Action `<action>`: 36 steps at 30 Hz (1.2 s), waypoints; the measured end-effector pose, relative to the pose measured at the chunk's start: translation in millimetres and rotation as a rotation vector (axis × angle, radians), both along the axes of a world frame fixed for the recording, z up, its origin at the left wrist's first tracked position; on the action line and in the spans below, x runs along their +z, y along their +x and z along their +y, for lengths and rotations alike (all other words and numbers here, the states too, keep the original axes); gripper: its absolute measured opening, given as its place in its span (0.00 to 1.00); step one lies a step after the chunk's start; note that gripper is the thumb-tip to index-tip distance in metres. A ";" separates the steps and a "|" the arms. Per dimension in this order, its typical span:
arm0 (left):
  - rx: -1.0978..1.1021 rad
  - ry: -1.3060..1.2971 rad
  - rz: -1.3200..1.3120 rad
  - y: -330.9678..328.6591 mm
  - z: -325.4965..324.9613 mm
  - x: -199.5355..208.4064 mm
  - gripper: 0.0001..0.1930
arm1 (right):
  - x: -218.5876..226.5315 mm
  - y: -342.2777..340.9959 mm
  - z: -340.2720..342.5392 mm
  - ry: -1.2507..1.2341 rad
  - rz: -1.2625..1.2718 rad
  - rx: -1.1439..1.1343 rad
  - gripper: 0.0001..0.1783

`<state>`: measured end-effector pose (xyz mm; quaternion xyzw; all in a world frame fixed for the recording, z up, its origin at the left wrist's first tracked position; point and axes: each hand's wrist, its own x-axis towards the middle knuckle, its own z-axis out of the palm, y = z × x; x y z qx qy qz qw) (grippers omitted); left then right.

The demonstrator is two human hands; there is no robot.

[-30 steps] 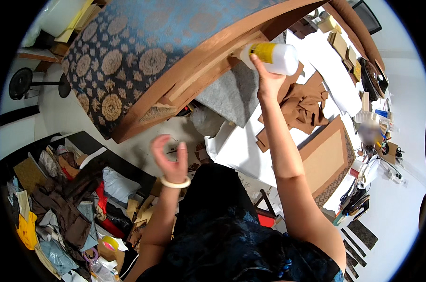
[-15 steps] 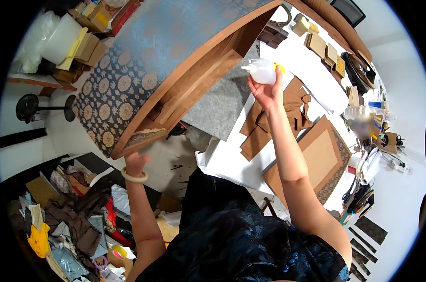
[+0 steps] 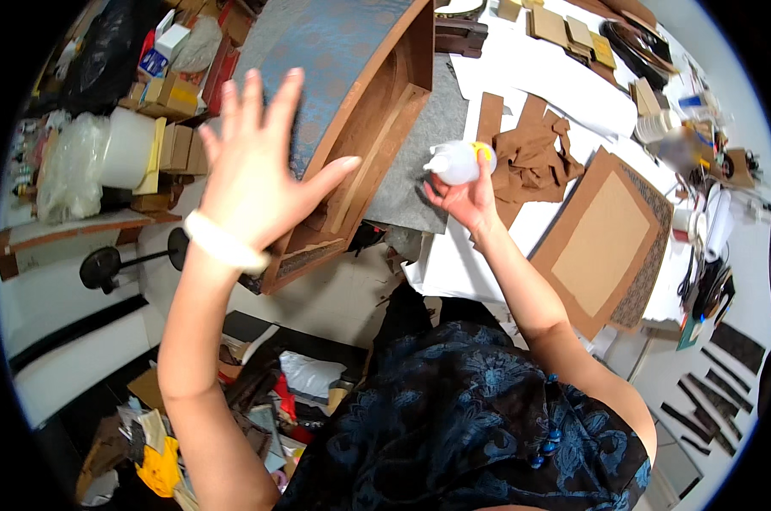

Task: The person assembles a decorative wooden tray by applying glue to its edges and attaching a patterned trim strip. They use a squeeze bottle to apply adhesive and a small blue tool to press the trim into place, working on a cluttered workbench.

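My right hand (image 3: 469,201) is closed around a whitish translucent squeeze bottle (image 3: 458,163) with a pointed nozzle and a yellow part. The bottle is tilted, its nozzle pointing left, above the grey sheet near the white-covered table. My left hand (image 3: 262,162), fingers spread wide, is raised in front of a large open-sided wooden case (image 3: 338,157) with a blue patterned covering (image 3: 334,43). Nothing is held in it, and whether it touches the covering I cannot tell. A pale bangle (image 3: 223,243) circles the left wrist.
On the white-covered table (image 3: 470,264) lie crumpled brown material (image 3: 534,157) and a brown framed panel (image 3: 605,247). A grey sheet (image 3: 415,162) lies beside the case. Boxes and a white bin (image 3: 131,146) stand at left. Assorted scraps (image 3: 160,468) lie in a heap at lower left.
My left hand has risen from the case's lower corner and spread in front of its covering. The right hand, still holding the bottle, sits lower in the picture. The whole view has shifted.
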<state>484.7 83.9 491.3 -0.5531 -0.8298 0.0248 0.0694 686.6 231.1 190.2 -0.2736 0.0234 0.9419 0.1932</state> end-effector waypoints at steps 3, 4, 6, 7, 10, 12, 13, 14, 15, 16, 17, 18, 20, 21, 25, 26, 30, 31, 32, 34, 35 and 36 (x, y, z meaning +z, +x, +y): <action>-0.013 -0.213 0.069 -5.0 30.1 -32.1 0.51 | -15.8 5.0 -29.0 -0.199 0.055 -0.011 0.39; -0.012 -0.204 0.080 -6.9 33.8 -38.9 0.50 | -14.5 3.4 -38.8 -0.240 0.064 -0.027 0.39; -0.019 -0.195 0.104 -11.3 37.6 -40.8 0.47 | -12.8 -8.8 -44.5 -0.308 0.051 -0.098 0.40; -0.028 -0.198 0.111 -14.4 37.3 -41.6 0.46 | -13.4 -12.7 -45.2 -0.344 0.039 -0.130 0.41; -0.065 -0.193 0.111 -24.7 40.0 -37.7 0.45 | -44.8 -25.5 -30.3 -0.411 0.173 -0.278 0.43; -0.103 -0.158 0.100 -42.0 40.8 -39.0 0.44 | -58.2 -30.4 -22.5 -0.403 0.229 -0.346 0.47; -0.083 -0.160 0.066 -50.5 40.0 -37.2 0.44 | -60.7 -31.4 -25.2 -0.391 0.222 -0.348 0.48; -0.100 -0.129 0.025 -67.0 36.7 -38.1 0.44 | -57.7 -33.2 -27.0 -0.375 0.219 -0.346 0.50; -0.116 -0.098 -0.016 -86.7 33.1 -39.6 0.44 | -54.7 -35.3 -29.2 -0.359 0.216 -0.344 0.52; -0.122 -0.070 -0.060 -104.2 29.2 -41.0 0.44 | -46.0 -36.0 -35.9 -0.307 0.163 -0.357 0.59; -0.161 -0.031 -0.081 -121.7 25.9 -42.4 0.43 | -38.1 -33.5 -42.2 -0.300 0.225 -0.340 0.61; -0.142 -0.032 -0.132 -136.0 24.2 -41.7 0.42 | -29.7 -28.5 -48.1 -0.294 0.287 -0.322 0.63; -0.188 0.015 -0.117 -159.2 24.5 -45.6 0.41 | -22.5 -14.6 -71.7 -0.042 0.411 -0.258 0.62; -0.132 -0.019 -0.154 -170.8 21.1 -46.9 0.40 | -27.1 -15.1 -87.4 0.055 0.292 -0.155 0.58; -0.131 0.043 -0.173 -174.5 19.3 -45.4 0.37 | -30.3 -44.8 -134.0 0.384 -0.246 0.190 0.37; -0.130 0.069 -0.154 -165.7 24.1 -45.2 0.36 | -32.3 -56.5 -136.0 0.384 -0.302 0.181 0.34; -0.127 0.126 -0.228 -167.5 32.2 -39.1 0.38 | -42.0 -106.2 -109.3 0.482 -0.275 0.194 0.38; -0.146 0.128 -0.370 -186.3 28.9 -41.2 0.37 | -41.4 -120.6 -107.0 0.508 -0.253 0.185 0.39; -0.180 0.165 -0.523 -207.3 26.5 -48.6 0.37 | -41.2 -129.9 -107.5 0.536 -0.240 0.172 0.40; -0.139 0.167 -0.729 -224.1 23.1 -54.6 0.40 | -36.8 -149.4 -109.1 0.440 -0.251 0.101 0.41; -0.053 0.161 -0.826 -226.9 26.3 -55.7 0.42 | -34.3 -155.2 -107.1 0.399 -0.260 0.061 0.42; 0.033 0.153 -0.921 -228.7 29.9 -57.7 0.44 | -31.6 -159.1 -106.2 0.360 -0.213 -0.002 0.42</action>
